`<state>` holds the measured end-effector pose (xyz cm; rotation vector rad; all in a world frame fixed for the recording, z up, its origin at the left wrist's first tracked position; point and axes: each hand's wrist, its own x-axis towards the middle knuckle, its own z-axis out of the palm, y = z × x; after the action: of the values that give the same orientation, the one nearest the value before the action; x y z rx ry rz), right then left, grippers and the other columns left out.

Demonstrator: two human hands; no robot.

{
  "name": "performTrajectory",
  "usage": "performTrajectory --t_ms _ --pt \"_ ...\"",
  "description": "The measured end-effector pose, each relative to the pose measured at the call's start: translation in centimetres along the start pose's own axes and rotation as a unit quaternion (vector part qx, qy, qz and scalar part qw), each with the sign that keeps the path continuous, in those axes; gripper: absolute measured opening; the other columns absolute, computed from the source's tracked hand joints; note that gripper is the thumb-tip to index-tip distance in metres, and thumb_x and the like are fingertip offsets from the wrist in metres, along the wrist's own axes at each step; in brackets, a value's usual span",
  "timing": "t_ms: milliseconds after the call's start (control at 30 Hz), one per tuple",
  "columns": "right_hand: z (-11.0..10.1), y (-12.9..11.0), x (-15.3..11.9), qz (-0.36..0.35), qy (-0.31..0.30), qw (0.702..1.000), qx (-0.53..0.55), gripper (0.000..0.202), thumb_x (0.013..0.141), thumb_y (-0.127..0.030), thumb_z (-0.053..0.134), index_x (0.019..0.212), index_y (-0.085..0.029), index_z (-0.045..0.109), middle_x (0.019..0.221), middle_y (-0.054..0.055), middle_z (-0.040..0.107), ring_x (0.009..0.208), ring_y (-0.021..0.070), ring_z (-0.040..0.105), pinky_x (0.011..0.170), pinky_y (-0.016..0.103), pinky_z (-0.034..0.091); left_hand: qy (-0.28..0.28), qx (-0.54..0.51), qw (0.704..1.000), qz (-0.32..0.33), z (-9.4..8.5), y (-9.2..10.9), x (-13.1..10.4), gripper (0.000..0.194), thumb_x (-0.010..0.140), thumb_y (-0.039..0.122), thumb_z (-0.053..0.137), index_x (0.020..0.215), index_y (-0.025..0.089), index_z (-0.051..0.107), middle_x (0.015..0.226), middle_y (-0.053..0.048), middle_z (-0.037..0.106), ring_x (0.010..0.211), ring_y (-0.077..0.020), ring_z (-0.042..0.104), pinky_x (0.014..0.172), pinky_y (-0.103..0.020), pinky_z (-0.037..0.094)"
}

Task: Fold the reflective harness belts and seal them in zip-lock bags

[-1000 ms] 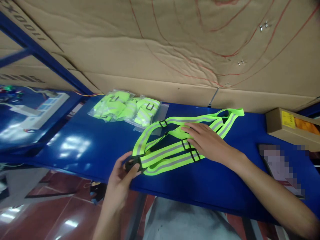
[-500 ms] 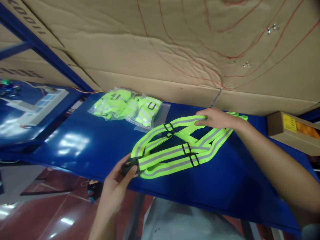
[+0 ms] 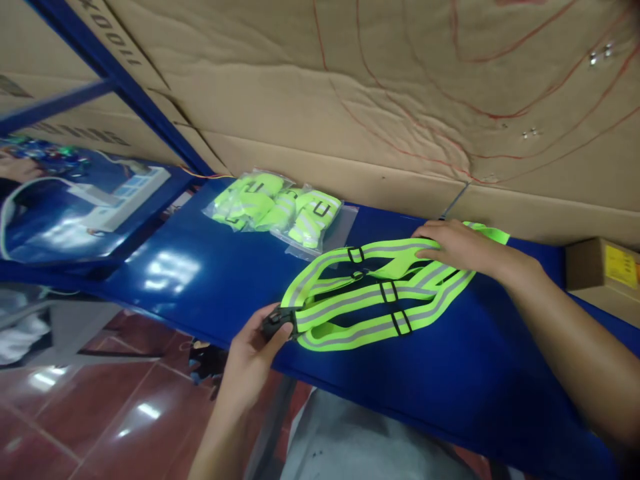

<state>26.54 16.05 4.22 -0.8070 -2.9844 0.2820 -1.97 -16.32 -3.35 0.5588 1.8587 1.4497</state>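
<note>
A lime-yellow reflective vest (image 3: 350,310), made of elastic straps with grey stripes and black sliders, stretches in loops over the blue table. Its black plastic buckle (image 3: 276,321) is pinched between the thumb and fingers of my left hand (image 3: 250,363), near the table's front edge. Farther right, my right hand (image 3: 460,247) closes over the gathered straps, hiding part of them; a loose loop sticks out beyond it. Behind the vest, several folded vests in clear bags (image 3: 275,203) lie together.
A large cardboard sheet (image 3: 280,120) with red lines rises behind the blue table (image 3: 220,287). A cardboard box (image 3: 595,267) stands at the right end. To the left are a white power strip (image 3: 130,200) and another person's hand (image 3: 17,167) at a neighbouring table.
The view has shifted left, so the scene sits farther right. Both hands keep their hold on the vest, whose straps have drawn slightly closer together.
</note>
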Motion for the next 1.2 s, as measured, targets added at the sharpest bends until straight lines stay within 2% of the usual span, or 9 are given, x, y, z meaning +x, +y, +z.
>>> performTrajectory --t_ms 67,133,233,367,600,833,967,1100,1200 --pt "-0.4 -3.4 -0.1 -0.006 0.078 0.996 -0.035 0.045 0.095 -0.04 0.06 0.134 -0.017 0.062 0.132 0.018 0.065 0.12 0.0405 0.06 0.099 0.058 0.047 0.003 0.001 1.0 0.006 0.3 0.3 -0.2 0.054 0.067 0.044 0.091 0.114 0.023 0.073 0.099 -0.003 0.073 0.086 -0.0186 0.067 0.077 -0.025 0.056" --pt "-0.6 -8.3 0.0 -0.041 0.111 0.993 -0.024 0.042 0.101 -0.041 0.053 0.137 -0.019 0.059 0.139 0.016 0.061 0.129 0.0365 0.055 0.106 0.055 0.044 0.005 -0.003 1.0 0.01 0.8 0.8 -0.5 0.052 0.069 0.044 0.09 0.114 0.023 0.072 0.099 -0.003 0.072 0.085 -0.0181 0.067 0.077 -0.025 0.056" --pt "0.9 -15.7 0.0 -0.179 0.066 0.977 0.09 0.047 0.099 -0.046 0.06 0.14 -0.022 0.056 0.137 0.01 0.064 0.124 0.0287 0.061 0.104 0.045 0.051 0.021 -0.021 0.999 0.032 1.8 1.5 -1.3 0.049 0.073 0.043 0.087 0.114 0.024 0.07 0.103 -0.004 0.072 0.093 -0.019 0.068 0.082 -0.026 0.056" --pt "4.5 -20.9 0.4 -0.188 0.054 0.973 0.123 0.066 0.095 -0.044 0.067 0.152 -0.022 0.043 0.15 0.015 0.054 0.129 0.0348 0.059 0.103 0.053 0.052 0.033 -0.057 0.996 0.052 2.9 1.9 -2.3 0.047 0.075 0.04 0.086 0.117 0.026 0.068 0.113 -0.003 0.072 0.104 -0.0199 0.068 0.092 -0.027 0.055" --pt "5.6 -19.8 1.1 -0.12 0.065 0.947 0.29 0.072 0.09 -0.031 0.07 0.154 -0.03 0.037 0.147 0.013 0.051 0.134 0.0318 0.056 0.109 0.05 0.053 -0.077 -0.204 0.975 0.046 4.0 2.3 -2.9 0.068 0.064 0.026 0.093 0.127 0.033 0.069 0.132 -0.004 0.069 0.122 -0.0283 0.066 0.105 -0.039 0.055" --pt "4.2 -17.9 0.9 -0.124 -0.011 0.902 0.413 0.07 0.089 -0.037 0.075 0.152 -0.035 0.043 0.138 0.011 0.052 0.132 0.0277 0.057 0.112 0.045 0.05 -0.099 -0.225 0.967 0.062 4.3 1.7 -3.1 0.059 0.064 0.025 0.094 0.118 0.039 0.076 0.138 -0.004 0.066 0.119 -0.0299 0.069 0.091 -0.038 0.061" --pt "3.2 -17.3 1.2 -0.129 -0.041 0.874 0.467 0.062 0.088 -0.042 0.077 0.144 -0.03 0.054 0.14 0.011 0.053 0.129 0.0264 0.058 0.11 0.043 0.05 -0.114 -0.2 0.97 0.084 4.5 1.3 -3.0 0.047 0.074 0.028 0.089 0.119 0.031 0.075 0.131 -0.008 0.068 0.106 -0.0244 0.072 0.086 -0.033 0.061" --pt "2.2 -17.4 1.1 -0.13 -0.015 0.891 0.434 0.062 0.085 -0.042 0.08 0.139 -0.024 0.056 0.139 0.013 0.053 0.133 0.0264 0.055 0.112 0.042 0.048 -0.079 -0.165 0.962 0.202 5.4 0.8 -2.7 0.04 0.078 0.022 0.086 0.115 0.023 0.072 0.128 -0.01 0.067 0.112 -0.0218 0.068 0.092 -0.03 0.058" --pt "1.3 -17.2 0.7 -0.121 0.022 0.92 0.371 0.06 0.085 -0.033 0.081 0.138 -0.026 0.054 0.143 0.011 0.052 0.137 0.0257 0.052 0.114 0.043 0.046 -0.092 -0.172 0.952 0.237 5.7 0.4 -2.6 0.038 0.084 0.018 0.08 0.119 0.026 0.067 0.133 -0.009 0.065 0.122 -0.0221 0.065 0.099 -0.031 0.056"
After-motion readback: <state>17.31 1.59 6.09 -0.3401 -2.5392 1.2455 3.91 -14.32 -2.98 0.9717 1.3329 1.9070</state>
